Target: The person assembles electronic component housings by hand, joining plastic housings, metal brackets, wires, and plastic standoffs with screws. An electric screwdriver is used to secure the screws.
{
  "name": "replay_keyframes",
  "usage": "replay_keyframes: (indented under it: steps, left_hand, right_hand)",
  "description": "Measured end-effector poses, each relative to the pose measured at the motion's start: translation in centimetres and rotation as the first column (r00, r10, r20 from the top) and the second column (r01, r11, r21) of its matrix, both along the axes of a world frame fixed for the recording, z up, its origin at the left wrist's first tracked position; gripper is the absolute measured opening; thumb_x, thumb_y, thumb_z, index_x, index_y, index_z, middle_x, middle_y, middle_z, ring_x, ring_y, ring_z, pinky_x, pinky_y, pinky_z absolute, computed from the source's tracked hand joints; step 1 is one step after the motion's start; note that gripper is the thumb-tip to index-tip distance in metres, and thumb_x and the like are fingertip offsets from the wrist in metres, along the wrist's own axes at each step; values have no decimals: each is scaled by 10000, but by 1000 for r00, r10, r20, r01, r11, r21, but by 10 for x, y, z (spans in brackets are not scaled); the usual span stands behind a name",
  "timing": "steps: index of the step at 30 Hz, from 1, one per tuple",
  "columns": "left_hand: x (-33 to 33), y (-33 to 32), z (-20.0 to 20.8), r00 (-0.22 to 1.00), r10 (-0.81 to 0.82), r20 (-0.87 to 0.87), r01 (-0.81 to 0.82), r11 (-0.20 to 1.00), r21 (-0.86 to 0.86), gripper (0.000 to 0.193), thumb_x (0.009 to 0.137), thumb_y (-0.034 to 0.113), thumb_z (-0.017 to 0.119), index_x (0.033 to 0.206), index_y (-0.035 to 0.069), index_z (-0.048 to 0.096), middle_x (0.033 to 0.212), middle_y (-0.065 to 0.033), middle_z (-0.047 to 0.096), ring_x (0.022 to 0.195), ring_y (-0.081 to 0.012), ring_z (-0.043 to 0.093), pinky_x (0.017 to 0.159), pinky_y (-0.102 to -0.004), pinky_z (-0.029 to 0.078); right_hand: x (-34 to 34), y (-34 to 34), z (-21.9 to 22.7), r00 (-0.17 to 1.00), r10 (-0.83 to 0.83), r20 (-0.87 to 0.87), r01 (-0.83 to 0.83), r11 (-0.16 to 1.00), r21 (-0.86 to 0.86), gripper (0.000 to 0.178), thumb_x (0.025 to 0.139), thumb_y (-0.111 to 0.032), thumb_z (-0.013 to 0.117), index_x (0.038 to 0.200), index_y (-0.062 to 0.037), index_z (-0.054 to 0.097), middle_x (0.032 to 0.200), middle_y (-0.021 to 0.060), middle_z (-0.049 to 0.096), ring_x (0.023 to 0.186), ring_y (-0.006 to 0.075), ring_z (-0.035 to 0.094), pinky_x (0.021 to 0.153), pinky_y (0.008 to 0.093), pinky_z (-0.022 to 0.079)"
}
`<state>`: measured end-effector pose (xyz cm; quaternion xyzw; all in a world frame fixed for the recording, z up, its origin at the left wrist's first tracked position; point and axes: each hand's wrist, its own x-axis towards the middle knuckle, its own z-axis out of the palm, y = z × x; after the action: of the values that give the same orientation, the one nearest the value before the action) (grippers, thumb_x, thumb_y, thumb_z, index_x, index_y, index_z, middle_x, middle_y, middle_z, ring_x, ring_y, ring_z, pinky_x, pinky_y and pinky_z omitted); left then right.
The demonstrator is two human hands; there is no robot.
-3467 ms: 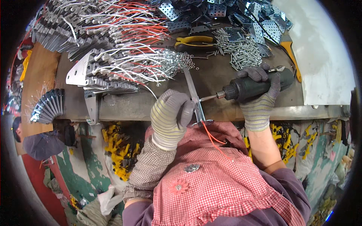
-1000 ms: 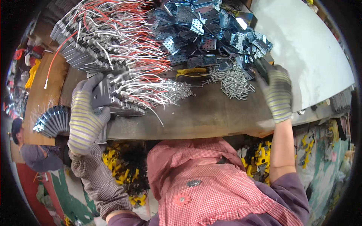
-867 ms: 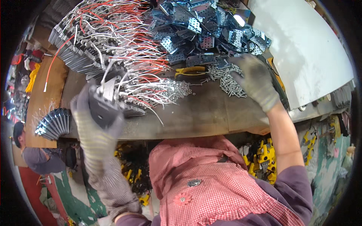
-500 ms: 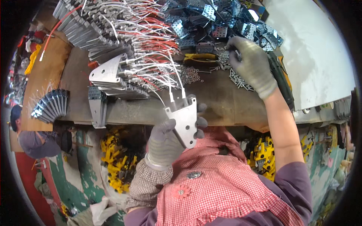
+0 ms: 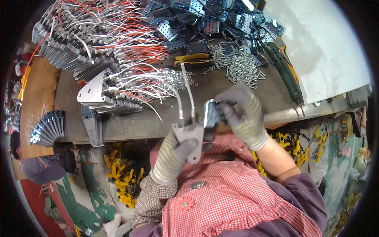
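My left hand (image 5: 175, 158), in a striped grey work glove, is closed around a flat grey triangular metal plate (image 5: 191, 136), thumb across its face. Two white leads rise from the plate's wide top end, and a round hole shows at its narrow lower end. Close beside the plate, my gloved right hand (image 5: 245, 116) pinches a shiny, bluish bent sheet-metal piece (image 5: 213, 113). That piece is somewhat blurred, and the left hand's fingers behind the plate are mostly hidden. Whether the two metal parts touch, I cannot tell.
A heap of screws (image 5: 241, 67) and small nuts (image 5: 181, 79) lie beyond my hands, near yellow-handled pliers (image 5: 192, 59). A dark power screwdriver (image 5: 282, 71) lies at right. Perforated brackets (image 5: 177, 29) pile up behind; wired plates (image 5: 94, 89) are stacked left. Another person (image 5: 41, 170) is at far left.
My right hand has come from the screw heap toward the plate and now pinches the shiny piece. My left thumb has moved onto the plate's face. The view has shifted slightly.
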<state>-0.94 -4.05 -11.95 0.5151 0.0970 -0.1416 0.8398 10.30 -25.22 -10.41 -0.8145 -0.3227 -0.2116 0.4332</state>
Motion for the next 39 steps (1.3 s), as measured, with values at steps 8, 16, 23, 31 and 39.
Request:
replay_keyframes:
  steps: [8, 16, 23, 31, 39]
  left_hand:
    - [3, -7, 26, 986, -52, -156, 33, 992, -121, 641, 1016, 510, 669, 1391, -3, 584, 1201, -153, 706, 1019, -277, 748, 860, -390, 648]
    - [3, 5, 14, 987, 90, -133, -109, 984, -142, 903, 900, 714, 709, 1412, -17, 566, 1203, -214, 700, 1006, -371, 761, 829, -424, 672]
    - [-2, 3, 23, 984, 166, -58, -167, 986, -7, 824, 950, 601, 714, 1410, -62, 547, 1237, -225, 700, 1081, -372, 745, 931, -455, 637]
    - [-4, 8, 15, 982, 182, -55, -188, 973, -134, 872, 954, 660, 676, 1391, -88, 566, 1236, -248, 703, 1102, -373, 741, 946, -459, 633]
    - [1, 9, 14, 973, 223, -59, -225, 974, -29, 819, 959, 662, 665, 1296, -83, 627, 1070, -220, 741, 899, -341, 785, 744, -407, 679]
  right_hand:
    - [7, -8, 14, 934, 157, -320, -113, 982, 150, 224, 873, -175, 813, 1052, -48, 770, 979, 136, 732, 914, 320, 707, 809, 406, 574]
    - [79, -24, 10, 989, -146, 36, 131, 721, -680, 297, 910, -96, 686, 1204, -53, 710, 1155, 203, 724, 1133, 392, 672, 1019, 483, 528]
    - [78, 8, 11, 972, -92, 214, 231, 504, -832, 164, 916, -65, 646, 1056, -35, 725, 898, 190, 757, 918, 371, 763, 769, 479, 625]
    - [79, 8, 6, 955, -148, 257, 297, 480, -826, 142, 904, -110, 658, 1012, -61, 737, 823, 161, 754, 835, 345, 772, 731, 478, 621]
    - [62, 12, -1, 898, -147, 415, 435, 446, -782, 120, 867, -109, 665, 962, -70, 727, 827, 132, 756, 788, 326, 753, 688, 465, 607]
